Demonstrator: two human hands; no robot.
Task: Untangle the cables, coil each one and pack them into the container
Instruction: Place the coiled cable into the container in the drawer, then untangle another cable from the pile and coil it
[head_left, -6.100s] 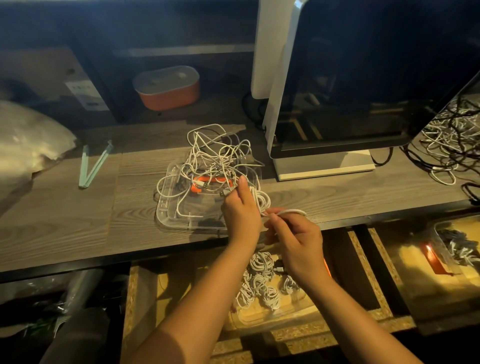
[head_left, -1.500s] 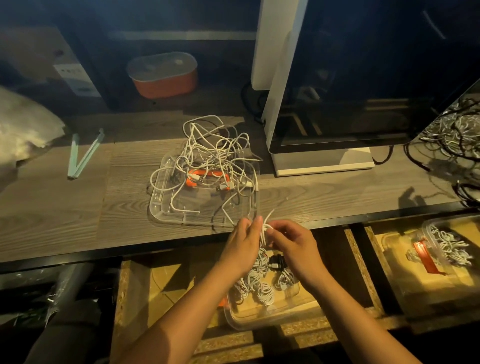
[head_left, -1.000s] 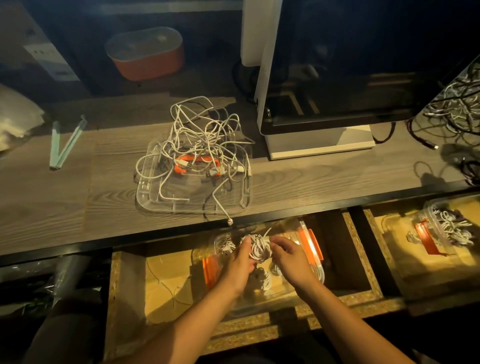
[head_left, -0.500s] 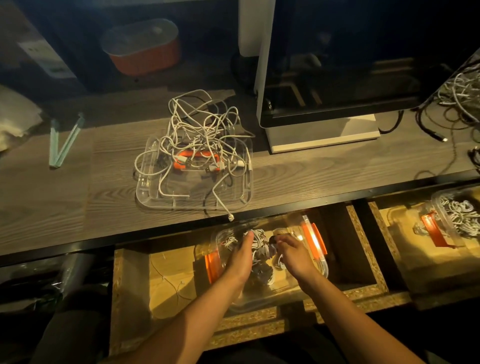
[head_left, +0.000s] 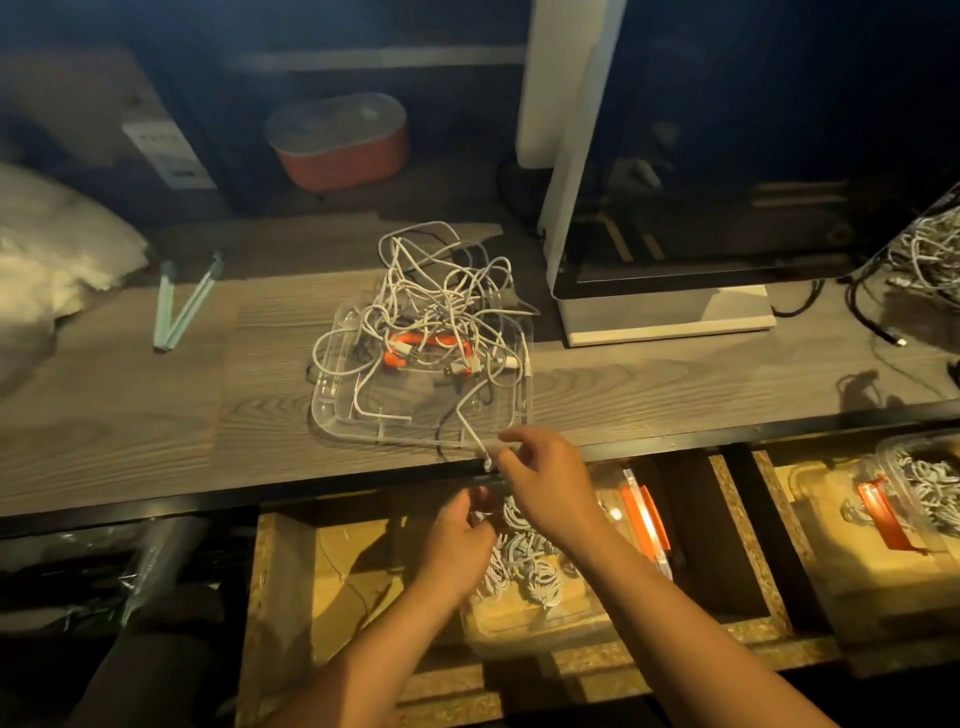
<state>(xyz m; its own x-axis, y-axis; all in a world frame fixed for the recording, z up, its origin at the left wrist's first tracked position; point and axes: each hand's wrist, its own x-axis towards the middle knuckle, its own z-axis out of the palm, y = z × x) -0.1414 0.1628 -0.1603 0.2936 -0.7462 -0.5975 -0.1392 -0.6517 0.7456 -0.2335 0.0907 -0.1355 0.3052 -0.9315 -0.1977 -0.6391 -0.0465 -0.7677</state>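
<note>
A tangle of white cables (head_left: 441, 306) lies on a clear plastic lid (head_left: 332, 400) on the wooden desk. One cable end (head_left: 470, 421) trails off the lid to the desk's front edge. My right hand (head_left: 550, 483) pinches that end's plug between thumb and fingers. Below, in the open drawer, stands a clear container (head_left: 545, 623) with orange latches, holding several coiled white cables (head_left: 524, 561). My left hand (head_left: 457, 540) hovers over those coils with its fingers loosely curled and nothing visible in it.
A monitor (head_left: 727, 208) on a white base stands right of the tangle. Behind are an orange box with a grey lid (head_left: 337, 140), a pale green V-shaped tool (head_left: 182, 306) and a white bag (head_left: 52, 249). Another container of coils (head_left: 924, 488) sits in the right drawer.
Both hands were down in the drawer container setting a coil in. My right hand has risen to the desk edge and taken the hanging cable end; my left hand has let go of the coil.
</note>
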